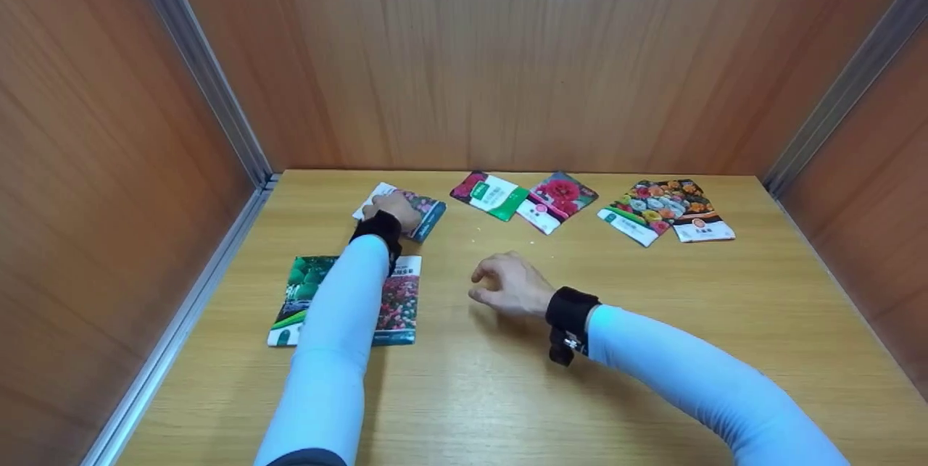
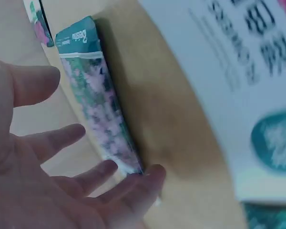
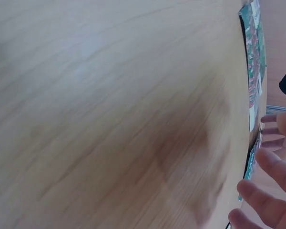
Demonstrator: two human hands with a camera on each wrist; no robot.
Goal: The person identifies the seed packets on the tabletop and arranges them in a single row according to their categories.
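Observation:
At the back left, my left hand (image 1: 395,211) is over a seed packet (image 1: 429,214) with pink flowers and a teal end. The left wrist view shows the thumb and fingers spread apart, the fingertips right at the edge of this packet (image 2: 97,100). Closer to me, partly covered by the left sleeve, lie a green seed packet (image 1: 304,285) and a pink-and-red flower packet (image 1: 399,303). My right hand (image 1: 513,283) hovers over the middle of the table, fingers loosely bent and nothing in them.
Along the back of the wooden table (image 1: 493,401) lie a red-and-green packet (image 1: 500,194) overlapping a red-flower packet (image 1: 562,194). Farther right, a multicoloured flower packet (image 1: 641,209) meets an orange-flower packet (image 1: 699,212). Wood panels (image 1: 507,60) wall in the back and both sides.

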